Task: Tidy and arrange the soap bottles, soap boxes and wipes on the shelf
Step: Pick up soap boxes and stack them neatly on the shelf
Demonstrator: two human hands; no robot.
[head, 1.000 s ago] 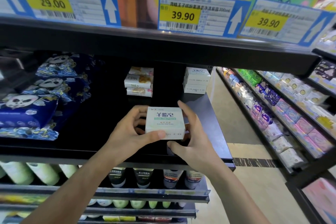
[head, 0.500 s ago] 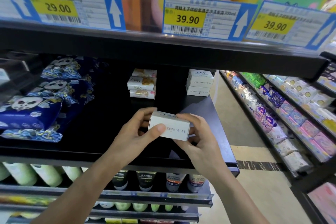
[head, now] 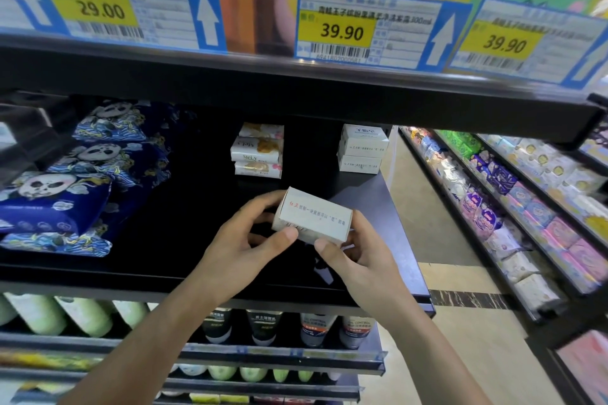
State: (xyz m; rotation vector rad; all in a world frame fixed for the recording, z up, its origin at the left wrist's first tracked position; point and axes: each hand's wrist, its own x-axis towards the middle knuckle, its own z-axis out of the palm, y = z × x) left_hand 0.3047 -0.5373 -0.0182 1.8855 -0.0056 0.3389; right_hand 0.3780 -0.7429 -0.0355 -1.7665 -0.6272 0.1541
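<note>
Head camera looks into a black store shelf (head: pixel 98 276), where both hands hold one white soap box (head: pixel 312 219) in the air over the near right part of the shelf board. Left hand (head: pixel 240 246) grips the box's left end, thumb pressed on the near lower edge and fingers curled round the far side. Right hand (head: pixel 358 260) pinches the right end, thumb on the near lower edge and the other fingers wrapped behind and under it. The box is tilted, its long face with a line of small print and a red mark turned up toward the camera. Far back on the same shelf stands a stack of white soap boxes (head: pixel 362 149) at the right, and just left of it, apart by a gap, a stack of MeLy soap bars (head: pixel 258 151) in white wrappers with gold print. At the left lie dark blue wipes packs with panda faces (head: pixel 56 204), piled one on another. Above, price tags (head: pixel 368 28) reading 29.00 and 39.90 hang on the upper shelf edge. Below, dark tubes (head: pixel 263 325) stand upright in a row beside pale green bottles (head: pixel 85 316). To the right, a second rack (head: pixel 513 207) holds colourful packets.
</note>
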